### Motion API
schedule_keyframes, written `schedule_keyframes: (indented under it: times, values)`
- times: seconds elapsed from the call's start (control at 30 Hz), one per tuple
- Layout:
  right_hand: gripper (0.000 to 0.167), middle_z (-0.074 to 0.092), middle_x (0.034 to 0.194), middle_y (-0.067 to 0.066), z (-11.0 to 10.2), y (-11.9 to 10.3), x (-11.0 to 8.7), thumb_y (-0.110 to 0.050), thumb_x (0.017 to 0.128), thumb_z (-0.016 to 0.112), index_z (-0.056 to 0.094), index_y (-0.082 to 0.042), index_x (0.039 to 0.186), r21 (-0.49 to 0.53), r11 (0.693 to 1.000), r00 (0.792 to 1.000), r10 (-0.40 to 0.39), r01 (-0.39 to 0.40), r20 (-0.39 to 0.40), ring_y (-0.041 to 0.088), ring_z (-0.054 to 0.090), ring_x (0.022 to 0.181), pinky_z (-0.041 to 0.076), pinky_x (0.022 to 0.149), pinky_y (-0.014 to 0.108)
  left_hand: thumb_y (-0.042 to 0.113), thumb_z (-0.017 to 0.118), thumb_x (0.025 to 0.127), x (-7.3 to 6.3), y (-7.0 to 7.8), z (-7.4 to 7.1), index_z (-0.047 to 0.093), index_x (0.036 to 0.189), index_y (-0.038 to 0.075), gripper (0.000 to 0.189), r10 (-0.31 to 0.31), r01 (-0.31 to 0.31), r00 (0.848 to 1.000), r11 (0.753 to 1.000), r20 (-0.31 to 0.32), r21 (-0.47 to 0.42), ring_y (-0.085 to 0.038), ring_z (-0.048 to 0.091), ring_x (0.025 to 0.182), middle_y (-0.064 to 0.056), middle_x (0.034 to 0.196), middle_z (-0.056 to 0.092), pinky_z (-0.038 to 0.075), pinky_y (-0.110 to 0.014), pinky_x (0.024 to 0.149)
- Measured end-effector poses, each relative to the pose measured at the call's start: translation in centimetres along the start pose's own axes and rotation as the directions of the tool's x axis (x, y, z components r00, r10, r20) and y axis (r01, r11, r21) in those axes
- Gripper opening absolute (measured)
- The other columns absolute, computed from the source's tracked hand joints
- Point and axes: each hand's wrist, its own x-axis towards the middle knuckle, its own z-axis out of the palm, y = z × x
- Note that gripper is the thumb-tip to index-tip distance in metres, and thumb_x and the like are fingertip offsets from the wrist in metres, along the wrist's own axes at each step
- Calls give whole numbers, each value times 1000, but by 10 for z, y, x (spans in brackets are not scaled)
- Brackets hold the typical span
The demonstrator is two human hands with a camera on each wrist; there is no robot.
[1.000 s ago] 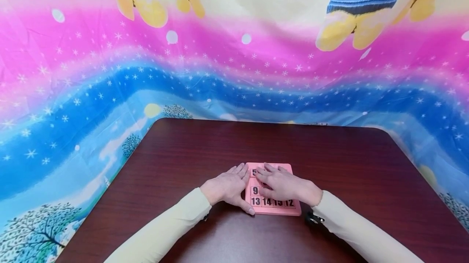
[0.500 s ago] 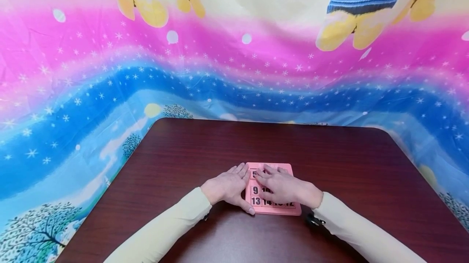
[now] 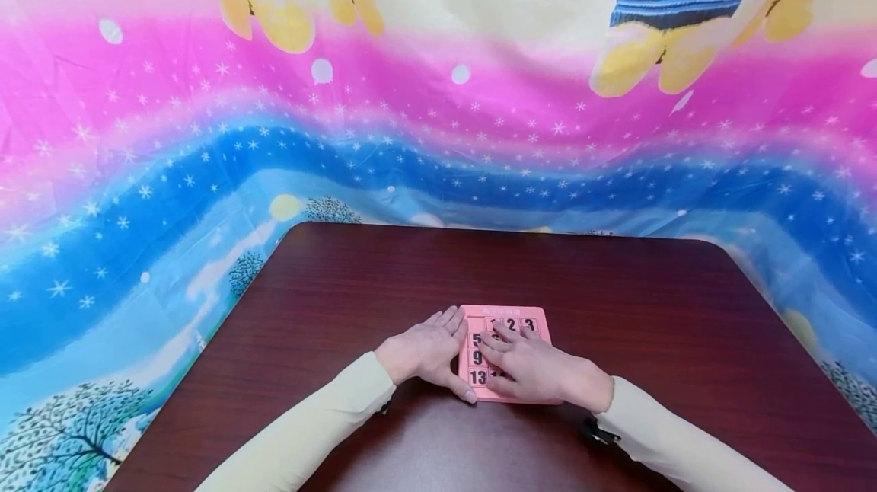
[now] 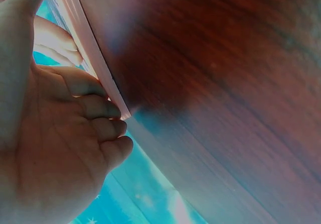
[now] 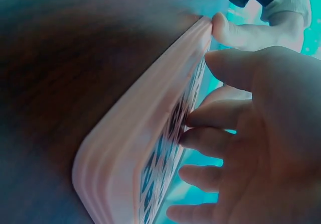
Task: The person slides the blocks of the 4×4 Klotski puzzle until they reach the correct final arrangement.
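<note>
A pink sliding number puzzle (image 3: 507,311) lies flat on the table with black numerals on its tiles. My left hand (image 3: 430,347) rests along its left side, fingertips at the edge and thumb spread to the near left corner; the left wrist view shows the fingers against the puzzle's rim (image 4: 90,43). Over the tiles spreads my right hand (image 3: 537,364), its index fingertip at the tile 5 (image 3: 476,340), which sits just above the tile 9 (image 3: 477,358). The top left slot holds no tile, while 1, 2 and 3 show beside it. Several tiles are hidden under the right hand.
The dark red-brown wooden table (image 3: 356,271) surrounds the puzzle. Behind and beside it hangs a bright printed cloth (image 3: 411,119) with snowflakes and bears. A black device (image 3: 600,431) is strapped at the right wrist.
Tile 5 has slid from the top left slot toward the person, down to above 9. My right hand has drawn nearer, uncovering 1, 2 and 3. The left hand stays put.
</note>
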Motion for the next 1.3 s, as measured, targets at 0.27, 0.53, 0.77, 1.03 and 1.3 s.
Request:
schedule_keyframes:
  times: [0.27, 0.53, 0.77, 1.03, 1.3]
  values:
    - [60, 40, 156, 11, -4, 12, 1, -44, 98, 54, 46, -10, 147, 24, 999, 999, 41, -41, -25, 37, 29, 148, 28, 114, 66, 89, 55, 67, 1, 0, 1, 24, 155, 2, 128, -3, 3, 1000, 1000, 4, -6, -27, 14, 154, -17, 164, 15, 18, -35, 126]
    - [61, 38, 157, 12, -4, 20, 5, -44, 99, 54, 44, -9, 148, 40, 993, 994, 109, -108, -9, 38, 24, 149, 26, 114, 68, 89, 56, 67, 0, 0, 1, 24, 155, 2, 128, -1, 1, 1000, 1000, -7, -12, -27, 15, 153, -17, 164, 16, 18, -35, 126]
    - [60, 41, 155, 13, -3, 18, 10, -44, 99, 53, 47, -9, 146, 20, 995, 995, 95, -95, -16, 37, 28, 148, 29, 113, 66, 89, 55, 67, 1, 0, 1, 23, 155, 2, 128, -5, 5, 1000, 1000, 2, -9, -26, 13, 154, -17, 164, 15, 17, -35, 126]
    - [60, 39, 157, 9, -4, 11, 19, -45, 99, 52, 45, -12, 148, 42, 995, 995, 95, -95, 3, 33, 27, 149, 29, 114, 65, 89, 56, 67, 0, 0, 0, 24, 155, 3, 128, -9, 10, 1000, 1000, 7, -15, -26, 14, 154, -16, 164, 16, 18, -35, 126]
    - [61, 37, 158, 7, -5, 7, 28, -47, 100, 49, 42, -14, 150, 41, 995, 996, 88, -89, 23, 31, 26, 150, 29, 116, 63, 90, 54, 67, 0, -1, -1, 22, 156, 4, 127, -9, 9, 1000, 1000, 15, -10, -26, 13, 154, -16, 164, 15, 17, -35, 126]
